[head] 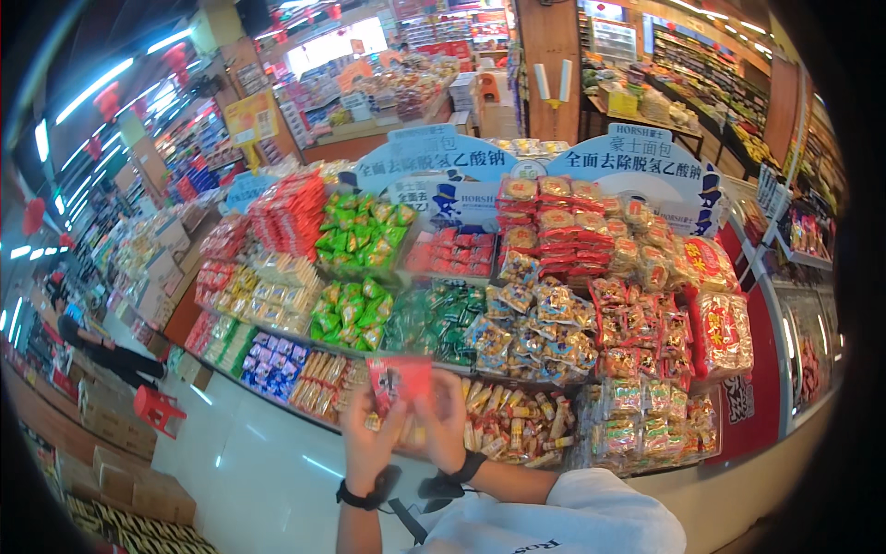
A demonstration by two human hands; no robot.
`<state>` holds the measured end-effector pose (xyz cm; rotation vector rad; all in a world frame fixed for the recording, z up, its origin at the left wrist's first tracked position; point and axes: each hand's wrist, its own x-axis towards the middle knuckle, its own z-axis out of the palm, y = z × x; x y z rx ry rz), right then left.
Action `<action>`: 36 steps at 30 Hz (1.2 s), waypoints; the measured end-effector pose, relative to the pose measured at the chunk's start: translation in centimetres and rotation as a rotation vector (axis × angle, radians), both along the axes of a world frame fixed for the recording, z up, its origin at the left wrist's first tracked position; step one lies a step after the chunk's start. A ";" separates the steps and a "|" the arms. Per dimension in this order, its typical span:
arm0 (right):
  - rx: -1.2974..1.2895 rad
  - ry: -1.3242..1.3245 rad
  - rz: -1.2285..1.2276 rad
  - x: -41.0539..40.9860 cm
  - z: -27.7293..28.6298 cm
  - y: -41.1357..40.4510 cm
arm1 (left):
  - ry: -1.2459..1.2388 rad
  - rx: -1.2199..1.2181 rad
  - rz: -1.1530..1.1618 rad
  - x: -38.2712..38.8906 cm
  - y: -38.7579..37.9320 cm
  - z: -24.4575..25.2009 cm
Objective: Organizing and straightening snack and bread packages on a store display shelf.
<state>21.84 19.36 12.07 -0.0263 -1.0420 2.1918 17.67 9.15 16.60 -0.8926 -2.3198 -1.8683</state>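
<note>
Between both hands I hold a small red snack packet [400,377] with a dark printed figure on its front. My left hand [370,429] grips its lower left side, thumb across the front. On the other side, my right hand [443,419] grips the lower right edge. The packet is held in front of the display. Behind it are dark green wrapped sweets [432,322] and bright green packets [353,315]. Close to my right hand lies a bin of yellow-and-red wrapped sticks [519,422]. Red packets [451,251] are laid out in a bin farther back.
Clear bags of snacks [536,318] and stacked cracker packs [571,228] fill the right side. Blue header signs [432,159] stand behind. At left are a red stool [159,410], a person [104,350] and cardboard boxes [145,488]. A freezer case [806,346] borders the right.
</note>
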 end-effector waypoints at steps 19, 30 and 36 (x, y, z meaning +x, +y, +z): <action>0.366 -0.106 -0.581 -32.7 2.5 19.3 | 0.034 0.150 -0.160 -36.1 20.2 1.9; 0.682 -0.452 -0.658 -40.7 -7.6 25.4 | 0.034 0.040 -0.082 -44.7 26.4 -12.3; 0.905 -0.536 -0.549 -44.7 -14.5 28.8 | 0.311 -0.295 0.090 -47.1 28.4 -17.1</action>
